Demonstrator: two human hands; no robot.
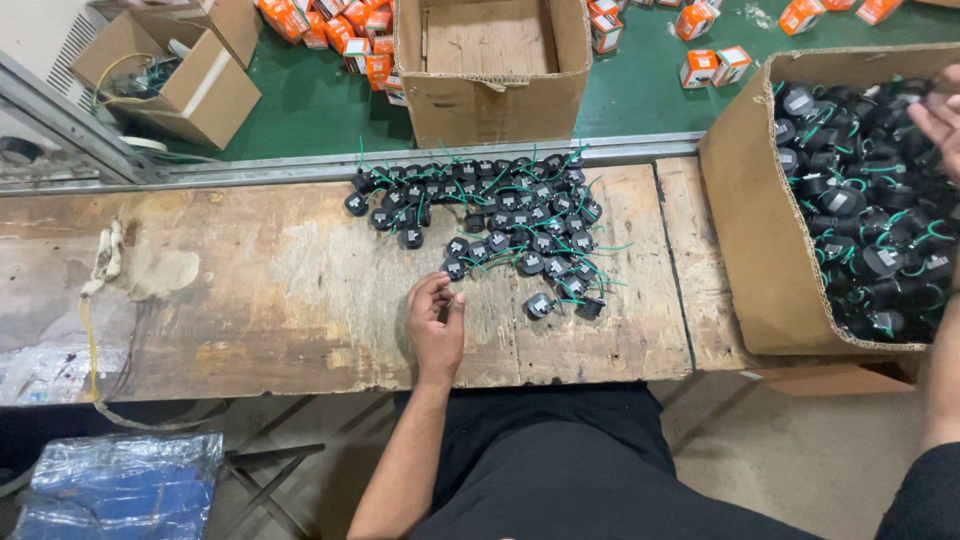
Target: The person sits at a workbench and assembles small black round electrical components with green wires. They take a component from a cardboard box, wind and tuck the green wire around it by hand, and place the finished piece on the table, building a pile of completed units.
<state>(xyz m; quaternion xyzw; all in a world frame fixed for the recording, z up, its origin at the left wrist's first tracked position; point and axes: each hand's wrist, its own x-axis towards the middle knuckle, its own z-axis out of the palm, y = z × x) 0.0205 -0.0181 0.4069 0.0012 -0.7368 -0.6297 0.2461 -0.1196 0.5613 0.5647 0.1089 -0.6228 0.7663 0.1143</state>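
A spread of small black round parts with green wires (500, 225) lies on the worn wooden bench (250, 290). My left hand (437, 322) rests on the bench at the near left edge of that spread, fingers loosely curled, with nothing seen in it. The closest part (455, 268) is just beyond its fingertips. My right hand (943, 118) is at the frame's right edge, fingers spread, above a large cardboard box (745, 240) filled with more of the same black parts (860, 210). It is partly cut off by the frame.
An empty open cardboard box (490, 60) stands on the green floor beyond the bench, with several small orange and white cartons (340, 30) around it. Another open box (190, 70) sits at far left. A blue plastic-wrapped bundle (120, 485) lies below the bench.
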